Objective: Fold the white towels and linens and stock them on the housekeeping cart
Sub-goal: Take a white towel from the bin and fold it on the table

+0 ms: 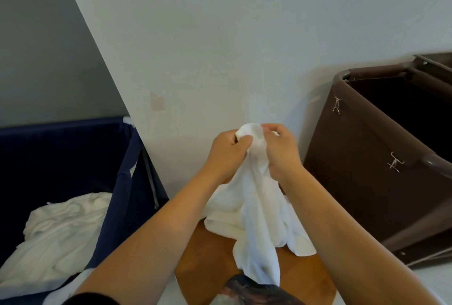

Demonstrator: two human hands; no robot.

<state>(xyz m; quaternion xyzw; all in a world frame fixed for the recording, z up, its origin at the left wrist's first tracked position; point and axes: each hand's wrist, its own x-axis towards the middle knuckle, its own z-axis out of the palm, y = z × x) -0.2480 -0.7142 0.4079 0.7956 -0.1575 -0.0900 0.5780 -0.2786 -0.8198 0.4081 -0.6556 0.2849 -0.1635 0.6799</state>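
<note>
A white towel [256, 207] hangs bunched from both hands above a round wooden stool [208, 268]. My left hand [226, 153] grips its top edge from the left. My right hand [281, 148] pinches the same top edge from the right, fingers curled. The towel's lower part drapes onto more white cloth on the stool. A dark blue fabric bin [127, 182] at the left holds a heap of crumpled white linens [58, 231]. At the right stands the brown housekeeping cart [362, 158], its open bag dark inside.
A white wall [220, 35] rises right behind the stool. Metal hooks [337, 105] stick out of the brown cart's side. A dark patterned object [256, 290] lies at the stool's near edge. A grey wall stands behind the blue bin.
</note>
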